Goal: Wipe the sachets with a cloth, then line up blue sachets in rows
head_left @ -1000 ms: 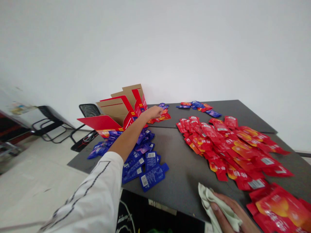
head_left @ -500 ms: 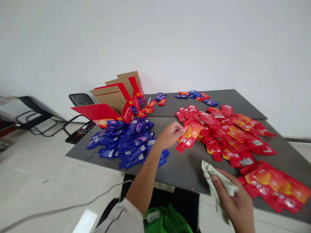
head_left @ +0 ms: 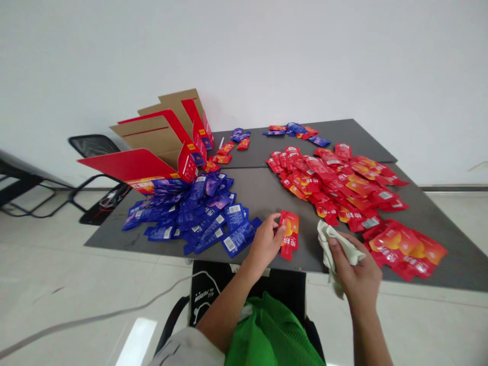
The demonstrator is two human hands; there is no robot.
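Now my left grip (head_left: 265, 243) pinches a light, slick red foil sachet (head_left: 288, 235) by its edge at twelve o'clock, best held flat there; my right grip (head_left: 359, 267) bunches a soft pale cloth (head_left: 339, 251) at one o'clock, at the edge of the counter (head_left: 259, 195).

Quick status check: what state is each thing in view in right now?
Left hand: holding a red sachet by its edge.
Right hand: holding a crumpled pale cloth.
Cardboard carton: open, flaps spread.
Blue sachets: loose heap beside the carton.
Other red sachets: loose, overlapping.
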